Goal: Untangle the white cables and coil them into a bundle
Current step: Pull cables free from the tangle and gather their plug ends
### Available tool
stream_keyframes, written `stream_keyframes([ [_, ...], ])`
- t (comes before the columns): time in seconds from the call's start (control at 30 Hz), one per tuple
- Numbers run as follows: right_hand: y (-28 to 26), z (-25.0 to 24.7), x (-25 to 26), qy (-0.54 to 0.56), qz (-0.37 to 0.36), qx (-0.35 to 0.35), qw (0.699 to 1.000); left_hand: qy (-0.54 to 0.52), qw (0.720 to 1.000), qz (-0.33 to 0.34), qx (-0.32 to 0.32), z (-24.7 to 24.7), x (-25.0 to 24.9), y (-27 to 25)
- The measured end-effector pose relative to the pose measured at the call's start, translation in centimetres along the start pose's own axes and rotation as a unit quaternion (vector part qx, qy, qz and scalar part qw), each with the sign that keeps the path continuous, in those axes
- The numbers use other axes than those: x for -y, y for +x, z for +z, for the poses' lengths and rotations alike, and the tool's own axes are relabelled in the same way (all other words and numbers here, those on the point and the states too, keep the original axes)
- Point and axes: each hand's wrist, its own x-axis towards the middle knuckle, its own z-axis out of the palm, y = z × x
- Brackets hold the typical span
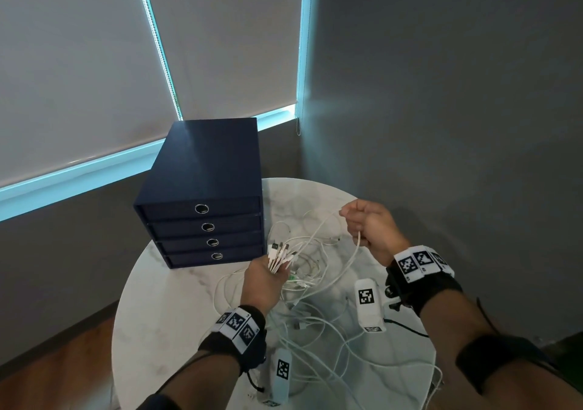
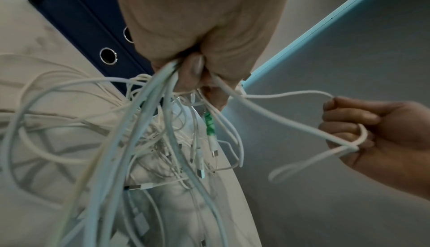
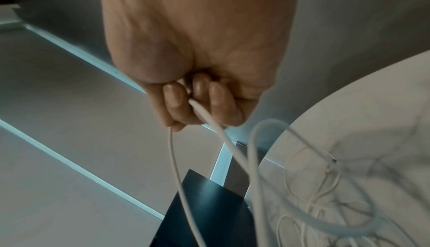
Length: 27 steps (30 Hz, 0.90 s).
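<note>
White cables (image 1: 315, 252) run taut-ish between fists: left hand (image 1: 265, 278) grips gathered plug ends, right hand (image 1: 369, 226) clutches one strand, tangle below both.

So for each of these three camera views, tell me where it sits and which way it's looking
Head: worn on the head, looking forward and down at the round white marble table, tangled white cables and dark blue four-drawer box; both forearms, left hand and right hand show.
Left wrist: under the left hand, looking along the fist gripping the cables.
Right wrist: under the right hand, facing the window blind.
Head and left wrist views share the right hand gripping a cable loop.
</note>
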Motion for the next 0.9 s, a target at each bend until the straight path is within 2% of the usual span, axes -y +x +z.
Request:
stream_keyframes([
  [0.07, -0.4, -0.2, 0.6, -0.002, -0.002, 0.019, 1.000, -0.013, 1.000, -0.005, -0.004, 0.0, -0.2, 0.1],
  [0.1, -0.5, -0.5, 0.8, -0.040, -0.010, 0.015, 0.999, -0.026, 1.000, -0.004, -0.003, 0.0, -0.3, 0.1],
  [0.17, -0.7, -0.8, 1.3, -0.200, -0.038, 0.013, 0.979, -0.050, 0.999, 0.003, 0.002, 0.0, -0.9, 0.0],
  [0.23, -0.7, -0.7, 1.3, -0.405, -0.045, 0.050, 0.912, -0.065, 0.998, 0.009, 0.017, 0.1, -1.9, -0.2],
  [0.3, -1.3, 0.2, 0.8, -0.539, -0.034, 0.076, 0.838, -0.060, 0.998, 0.018, 0.030, 0.5, -2.8, -0.3],
  [0.37, -2.0, 1.8, 0.2, -0.565, -0.055, 0.093, 0.818, -0.044, 0.998, 0.021, 0.037, 1.0, -3.3, -0.3],
  [0.5, -2.6, 4.3, -0.7, -0.539, -0.065, 0.156, 0.825, -0.040, 0.999, 0.019, 0.031, 1.0, -2.8, 0.0],
  [0.63, -2.1, 4.2, -0.9, -0.433, -0.040, 0.175, 0.883, -0.031, 0.999, 0.024, 0.029, 0.5, -1.7, -0.5],
  [0.73, -1.8, 4.3, -0.1, -0.331, -0.055, 0.134, 0.932, -0.009, 0.999, 0.039, 0.015, 0.4, -2.0, -0.5],
  [0.8, -1.6, 4.2, 0.1, -0.243, -0.057, 0.104, 0.963, 0.000, 0.999, 0.041, 0.030, 0.1, -2.4, -0.4],
  [0.9, -1.5, 4.0, 0.1, -0.226, -0.049, 0.084, 0.969, 0.012, 0.998, 0.047, 0.050, -0.5, -2.4, -0.2],
])
